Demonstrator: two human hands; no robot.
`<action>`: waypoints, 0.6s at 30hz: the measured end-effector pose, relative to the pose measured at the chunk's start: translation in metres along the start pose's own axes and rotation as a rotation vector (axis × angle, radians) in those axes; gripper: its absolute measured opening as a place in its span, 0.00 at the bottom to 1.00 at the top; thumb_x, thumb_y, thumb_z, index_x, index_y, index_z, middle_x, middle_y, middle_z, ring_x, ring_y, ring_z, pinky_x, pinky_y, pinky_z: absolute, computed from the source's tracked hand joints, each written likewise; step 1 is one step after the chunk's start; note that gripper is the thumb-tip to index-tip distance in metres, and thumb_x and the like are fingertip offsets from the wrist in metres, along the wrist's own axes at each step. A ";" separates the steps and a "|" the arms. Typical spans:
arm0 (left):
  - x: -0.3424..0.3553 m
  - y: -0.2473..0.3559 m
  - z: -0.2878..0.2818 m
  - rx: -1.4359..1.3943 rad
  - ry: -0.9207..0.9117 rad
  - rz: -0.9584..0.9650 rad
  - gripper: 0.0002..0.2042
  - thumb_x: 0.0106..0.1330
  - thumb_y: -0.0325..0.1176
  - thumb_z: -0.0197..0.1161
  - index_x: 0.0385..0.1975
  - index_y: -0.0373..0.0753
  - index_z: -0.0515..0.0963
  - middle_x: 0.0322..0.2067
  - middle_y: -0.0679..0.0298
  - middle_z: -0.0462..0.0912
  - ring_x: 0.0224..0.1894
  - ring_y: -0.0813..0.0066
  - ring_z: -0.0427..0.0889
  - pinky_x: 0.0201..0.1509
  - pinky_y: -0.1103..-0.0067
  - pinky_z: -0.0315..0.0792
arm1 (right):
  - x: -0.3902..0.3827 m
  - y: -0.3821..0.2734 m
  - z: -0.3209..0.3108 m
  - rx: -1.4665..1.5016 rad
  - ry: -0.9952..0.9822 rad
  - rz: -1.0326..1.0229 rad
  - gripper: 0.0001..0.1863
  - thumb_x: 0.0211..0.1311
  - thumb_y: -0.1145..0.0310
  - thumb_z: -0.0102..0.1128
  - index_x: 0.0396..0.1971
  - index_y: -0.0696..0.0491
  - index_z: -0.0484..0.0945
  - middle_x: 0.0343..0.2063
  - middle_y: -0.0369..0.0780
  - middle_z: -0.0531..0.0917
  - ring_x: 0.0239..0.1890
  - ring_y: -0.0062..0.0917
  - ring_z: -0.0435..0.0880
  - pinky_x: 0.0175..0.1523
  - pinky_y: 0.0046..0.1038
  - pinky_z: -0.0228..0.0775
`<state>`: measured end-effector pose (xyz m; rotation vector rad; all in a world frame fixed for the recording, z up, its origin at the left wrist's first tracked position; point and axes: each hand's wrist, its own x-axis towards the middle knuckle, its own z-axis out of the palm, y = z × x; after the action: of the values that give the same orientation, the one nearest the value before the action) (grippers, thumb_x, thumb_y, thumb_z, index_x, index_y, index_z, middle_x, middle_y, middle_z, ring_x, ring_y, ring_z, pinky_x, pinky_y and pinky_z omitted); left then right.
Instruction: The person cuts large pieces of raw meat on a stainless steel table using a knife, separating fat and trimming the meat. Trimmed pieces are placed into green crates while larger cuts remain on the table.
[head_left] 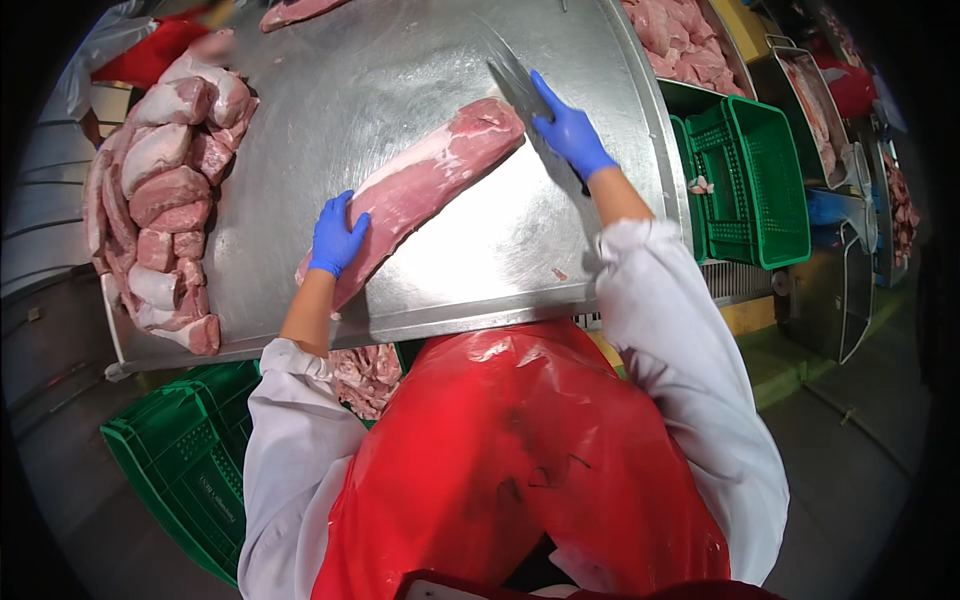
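Note:
A long pink pork loin (430, 185) lies diagonally on the steel table (480, 270). My left hand (336, 236), in a blue glove, presses flat on the loin's near end. My right hand (568, 130), also blue-gloved, grips a knife (512, 82) whose broad blade rests at the loin's far end, the forefinger stretched along the blade's back.
A stack of cut meat pieces (165, 190) fills the table's left side. Green plastic crates stand at the right (755, 185) and lower left (180, 460), the latter beside a crate with meat scraps (365, 375). More meat (680, 40) lies at the top right. My red apron (520, 460) covers the foreground.

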<state>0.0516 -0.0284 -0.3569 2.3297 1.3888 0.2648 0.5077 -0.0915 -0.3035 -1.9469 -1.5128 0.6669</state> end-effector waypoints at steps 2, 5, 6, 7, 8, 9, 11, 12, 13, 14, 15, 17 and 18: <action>-0.002 0.006 -0.001 0.005 0.008 -0.004 0.31 0.63 0.49 0.62 0.63 0.38 0.67 0.55 0.46 0.74 0.56 0.46 0.74 0.60 0.60 0.69 | 0.026 -0.001 0.008 -0.084 -0.070 0.001 0.40 0.63 0.62 0.57 0.73 0.24 0.51 0.39 0.59 0.84 0.45 0.53 0.83 0.52 0.42 0.74; -0.001 0.013 -0.004 0.058 -0.013 -0.009 0.32 0.64 0.50 0.60 0.64 0.38 0.67 0.53 0.47 0.74 0.55 0.47 0.75 0.60 0.59 0.68 | 0.037 0.001 0.015 -0.170 -0.137 0.022 0.40 0.62 0.65 0.58 0.72 0.23 0.54 0.36 0.53 0.85 0.32 0.41 0.85 0.42 0.36 0.77; -0.002 0.012 -0.005 0.066 -0.016 -0.010 0.31 0.64 0.49 0.59 0.64 0.38 0.66 0.53 0.47 0.74 0.55 0.47 0.75 0.60 0.60 0.69 | 0.024 -0.010 0.010 -0.102 -0.207 0.111 0.40 0.62 0.67 0.57 0.72 0.24 0.56 0.33 0.51 0.85 0.27 0.35 0.83 0.38 0.34 0.77; -0.003 0.012 -0.006 0.074 -0.018 -0.009 0.31 0.65 0.49 0.58 0.64 0.37 0.66 0.53 0.47 0.74 0.54 0.47 0.75 0.60 0.60 0.69 | 0.008 -0.020 0.002 -0.035 -0.275 0.200 0.40 0.61 0.68 0.57 0.72 0.25 0.57 0.30 0.49 0.85 0.23 0.30 0.81 0.34 0.31 0.77; -0.002 0.013 -0.007 0.079 -0.024 0.000 0.31 0.65 0.49 0.58 0.65 0.37 0.66 0.53 0.47 0.74 0.54 0.48 0.75 0.59 0.60 0.69 | -0.013 -0.019 -0.008 0.023 -0.295 0.234 0.40 0.60 0.70 0.57 0.72 0.25 0.59 0.28 0.44 0.83 0.20 0.24 0.76 0.30 0.28 0.75; -0.002 0.013 -0.010 0.087 -0.025 0.016 0.30 0.65 0.47 0.57 0.65 0.36 0.66 0.52 0.46 0.75 0.53 0.47 0.75 0.59 0.60 0.69 | -0.030 -0.015 -0.015 0.085 -0.319 0.260 0.41 0.59 0.72 0.57 0.72 0.26 0.60 0.26 0.40 0.82 0.16 0.18 0.71 0.27 0.24 0.72; 0.008 0.021 -0.009 0.100 -0.043 0.083 0.29 0.66 0.43 0.57 0.64 0.35 0.65 0.51 0.45 0.75 0.51 0.46 0.75 0.57 0.60 0.71 | -0.058 -0.001 -0.017 0.224 -0.293 0.329 0.42 0.58 0.74 0.57 0.72 0.27 0.60 0.24 0.36 0.81 0.17 0.16 0.71 0.26 0.23 0.71; 0.012 0.024 -0.009 0.097 -0.057 0.097 0.28 0.66 0.42 0.56 0.65 0.35 0.65 0.51 0.45 0.75 0.51 0.47 0.75 0.56 0.60 0.71 | -0.055 -0.009 -0.015 0.166 -0.296 0.355 0.42 0.58 0.74 0.58 0.72 0.27 0.60 0.24 0.37 0.81 0.18 0.17 0.72 0.26 0.23 0.71; 0.017 0.026 -0.010 0.095 -0.072 0.116 0.28 0.66 0.41 0.55 0.65 0.35 0.64 0.50 0.45 0.75 0.50 0.47 0.75 0.56 0.59 0.71 | -0.046 -0.019 -0.007 0.182 -0.270 0.372 0.42 0.57 0.74 0.58 0.72 0.27 0.60 0.24 0.37 0.80 0.19 0.17 0.72 0.26 0.23 0.71; 0.021 0.027 -0.008 0.091 -0.085 0.138 0.28 0.67 0.40 0.54 0.65 0.35 0.64 0.50 0.46 0.75 0.50 0.47 0.75 0.56 0.59 0.71 | -0.032 -0.029 0.002 0.195 -0.241 0.387 0.42 0.57 0.75 0.59 0.72 0.27 0.61 0.24 0.37 0.80 0.19 0.17 0.73 0.26 0.23 0.71; 0.023 0.023 -0.007 0.094 -0.090 0.144 0.28 0.67 0.39 0.54 0.65 0.34 0.64 0.50 0.46 0.75 0.50 0.48 0.75 0.56 0.59 0.71 | -0.018 -0.039 0.012 0.210 -0.223 0.393 0.43 0.56 0.75 0.59 0.72 0.28 0.61 0.24 0.38 0.80 0.19 0.17 0.73 0.26 0.23 0.71; 0.025 0.016 -0.003 0.099 -0.100 0.156 0.27 0.67 0.38 0.53 0.65 0.33 0.64 0.50 0.46 0.75 0.50 0.48 0.75 0.55 0.59 0.71 | -0.027 -0.046 0.020 0.232 -0.214 0.383 0.45 0.54 0.79 0.59 0.71 0.28 0.61 0.34 0.40 0.84 0.22 0.19 0.75 0.28 0.23 0.73; 0.025 0.014 -0.001 0.108 -0.088 0.173 0.27 0.67 0.38 0.53 0.65 0.33 0.64 0.50 0.46 0.75 0.50 0.48 0.75 0.55 0.59 0.71 | -0.051 -0.040 0.022 0.261 -0.204 0.359 0.45 0.53 0.79 0.59 0.72 0.29 0.61 0.37 0.40 0.85 0.23 0.19 0.76 0.29 0.24 0.73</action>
<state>0.0740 -0.0125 -0.3511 2.5219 1.1894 0.1382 0.4534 -0.1305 -0.2890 -2.0069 -1.1225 1.1866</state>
